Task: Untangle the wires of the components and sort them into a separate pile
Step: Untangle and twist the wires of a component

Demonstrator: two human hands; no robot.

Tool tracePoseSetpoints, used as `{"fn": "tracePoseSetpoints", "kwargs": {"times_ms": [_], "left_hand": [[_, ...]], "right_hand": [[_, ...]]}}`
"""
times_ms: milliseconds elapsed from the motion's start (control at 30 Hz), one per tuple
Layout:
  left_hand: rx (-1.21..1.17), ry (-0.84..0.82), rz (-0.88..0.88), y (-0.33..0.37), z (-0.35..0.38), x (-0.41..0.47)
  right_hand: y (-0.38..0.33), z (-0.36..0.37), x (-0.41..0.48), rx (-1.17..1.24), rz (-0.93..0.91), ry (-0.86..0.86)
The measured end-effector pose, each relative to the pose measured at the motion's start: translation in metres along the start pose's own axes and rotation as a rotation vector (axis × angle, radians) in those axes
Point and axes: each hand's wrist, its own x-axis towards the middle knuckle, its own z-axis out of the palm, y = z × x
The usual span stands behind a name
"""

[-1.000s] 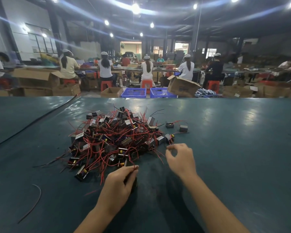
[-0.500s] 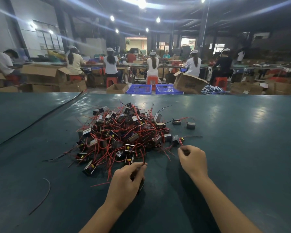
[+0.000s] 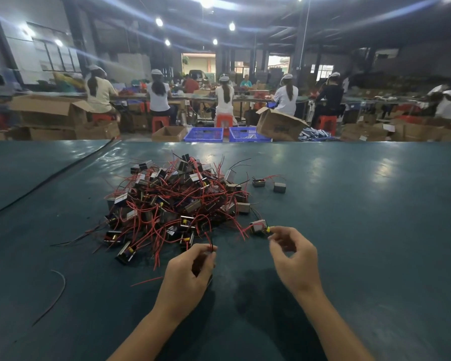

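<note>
Left hand (image 3: 190, 272) pinches red wire (image 3: 211, 246) at near edge of pile (image 3: 177, 201). Right hand (image 3: 294, 259) pinches component (image 3: 257, 226) just right of pile. Risk: component's wires look snagged in pile; hard pull may drag neighbours along or tear wire at root. Sorted components (image 3: 279, 187) lie beyond, apart.

No lettering here can be read: the tipped cardboard box (image 3: 280, 126) beyond the table (image 3: 349, 204) carries a dark printed mark (far too blurred to spell out).
</note>
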Motion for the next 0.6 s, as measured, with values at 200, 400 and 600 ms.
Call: {"fn": "tracePoseSetpoints", "kwargs": {"times_ms": [200,400,600], "left_hand": [[-0.001,-0.029,0.024,0.000,-0.001,-0.002],[0.005,-0.027,0.032,-0.002,-0.002,-0.002],[0.003,-0.020,0.028,-0.002,-0.002,-0.001]], "right_hand": [[0.024,0.003,0.037,-0.756,0.172,-0.292],[0.034,0.018,0.052,-0.914,0.095,-0.291],[0.018,0.014,0.074,-0.248,0.279,0.088]]}}
